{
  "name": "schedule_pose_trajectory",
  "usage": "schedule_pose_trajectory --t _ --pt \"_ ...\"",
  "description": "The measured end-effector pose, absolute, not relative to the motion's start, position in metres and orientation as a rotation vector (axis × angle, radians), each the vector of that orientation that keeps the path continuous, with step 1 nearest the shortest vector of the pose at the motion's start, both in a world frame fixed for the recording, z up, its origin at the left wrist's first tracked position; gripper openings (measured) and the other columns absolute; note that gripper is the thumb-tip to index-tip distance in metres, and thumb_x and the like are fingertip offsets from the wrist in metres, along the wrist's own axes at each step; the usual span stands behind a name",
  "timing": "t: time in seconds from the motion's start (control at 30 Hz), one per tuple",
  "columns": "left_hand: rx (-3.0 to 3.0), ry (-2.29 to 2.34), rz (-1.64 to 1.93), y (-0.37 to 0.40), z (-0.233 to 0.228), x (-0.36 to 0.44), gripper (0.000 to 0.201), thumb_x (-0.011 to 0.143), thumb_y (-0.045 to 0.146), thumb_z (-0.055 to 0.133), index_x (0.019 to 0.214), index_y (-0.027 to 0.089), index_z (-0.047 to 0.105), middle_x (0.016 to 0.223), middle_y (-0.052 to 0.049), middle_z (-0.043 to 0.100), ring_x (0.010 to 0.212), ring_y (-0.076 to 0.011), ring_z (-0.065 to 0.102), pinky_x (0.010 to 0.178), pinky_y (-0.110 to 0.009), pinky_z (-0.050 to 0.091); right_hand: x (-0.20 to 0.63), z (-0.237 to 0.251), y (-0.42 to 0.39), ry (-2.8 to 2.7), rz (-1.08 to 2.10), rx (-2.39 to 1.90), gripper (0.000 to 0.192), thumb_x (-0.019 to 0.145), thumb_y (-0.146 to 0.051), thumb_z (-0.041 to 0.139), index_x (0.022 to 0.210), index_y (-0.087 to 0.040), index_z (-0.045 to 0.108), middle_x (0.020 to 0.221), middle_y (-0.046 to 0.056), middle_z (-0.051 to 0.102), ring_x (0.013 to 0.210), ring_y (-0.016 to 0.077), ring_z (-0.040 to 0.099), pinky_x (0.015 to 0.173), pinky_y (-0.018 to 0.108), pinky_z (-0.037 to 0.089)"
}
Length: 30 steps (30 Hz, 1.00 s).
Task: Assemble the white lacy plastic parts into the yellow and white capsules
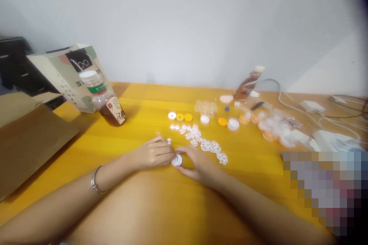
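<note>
Head view: both hands meet near the centre of the yellow surface. Left hand and right hand both pinch a small white round disc between their fingertips, fingers narrow and closed on it, disc resting low on the surface. Bracelet on the left wrist.

Just far of the hands: a string of white lattice pieces, approx. a dozen, trailing right. Farther back, a row of round caps, white and yellow. Far left: brown drink bottle w/ white lid, in front of a printed box. Far right: second bottle, tilted, plus cables, blurred.

Step, as I judge it: fitting or pressing the disc together w/ both hands. Next move prob. calls for a steady two-sided pinch, light force, keeping the disc flat.
</note>
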<state>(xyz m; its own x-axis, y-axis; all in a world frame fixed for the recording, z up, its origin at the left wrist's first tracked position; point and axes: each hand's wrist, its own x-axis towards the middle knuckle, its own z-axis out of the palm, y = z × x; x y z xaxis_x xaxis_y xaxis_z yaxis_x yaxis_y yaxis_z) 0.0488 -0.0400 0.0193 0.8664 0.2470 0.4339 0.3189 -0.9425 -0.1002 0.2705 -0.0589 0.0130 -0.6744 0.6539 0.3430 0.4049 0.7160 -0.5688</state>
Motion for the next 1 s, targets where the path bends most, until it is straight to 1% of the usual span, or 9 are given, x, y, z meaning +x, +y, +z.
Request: schedule_pose_trajectory --t 0.23,0.47,0.6,0.8,1.0 --pt "-2.899 -0.526 -0.538 -0.0412 0.0237 0.0506 0.015 0.089 0.018 0.045 0.098 0.016 0.056 0.086 -0.006 0.065 0.086 -0.0156 0.057 0.078 -0.029 0.038 0.2710 0.0125 -0.0592 -2.376 0.640 -0.818 0.032 0.078 -0.024 0.058 0.109 -0.019 0.048 0.098 0.008 0.061 0.090 0.0206 0.057 0.077 0.033 0.048" --pt "-3.028 -0.560 -0.649 -0.0407 0.0238 0.0521 0.012 0.087 0.017 0.047 0.091 0.017 0.059 0.085 -0.004 0.064 0.081 -0.0132 0.055 0.077 -0.027 0.037 0.2704 0.0125 -0.0582 -2.396 0.644 -0.799 0.020 0.080 -0.024 0.057 0.098 -0.020 0.051 0.090 0.006 0.061 0.085 0.0192 0.057 0.076 0.032 0.047" --pt "-3.065 -0.547 -0.746 -0.0396 0.0248 0.0534 0.011 0.086 0.016 0.050 0.091 0.016 0.059 0.082 -0.004 0.063 0.079 -0.0124 0.055 0.073 -0.026 0.038 0.2701 0.0102 -0.0574 -2.381 0.639 -0.744 0.015 0.082 -0.024 0.055 0.095 -0.021 0.051 0.089 0.006 0.061 0.084 0.0180 0.056 0.076 0.031 0.047" --pt "-3.128 -0.513 -0.840 -0.0375 0.0241 0.0530 0.012 0.084 0.016 0.052 0.093 0.017 0.061 0.084 -0.006 0.063 0.082 -0.0138 0.056 0.075 -0.026 0.040 0.2706 0.0074 -0.0563 -2.374 0.624 -0.694 0.014 0.083 -0.024 0.055 0.096 -0.021 0.051 0.090 0.006 0.061 0.086 0.0181 0.056 0.078 0.032 0.046" --pt "-3.184 -0.509 -0.812 -0.0373 0.0257 0.0516 0.015 0.083 0.017 0.053 0.095 0.017 0.061 0.086 -0.007 0.063 0.084 -0.0149 0.055 0.078 -0.029 0.041 0.2711 0.0066 -0.0553 -2.359 0.633 -0.668 0.015 0.083 -0.025 0.056 0.097 -0.022 0.051 0.092 0.006 0.061 0.087 0.0181 0.056 0.078 0.033 0.046"
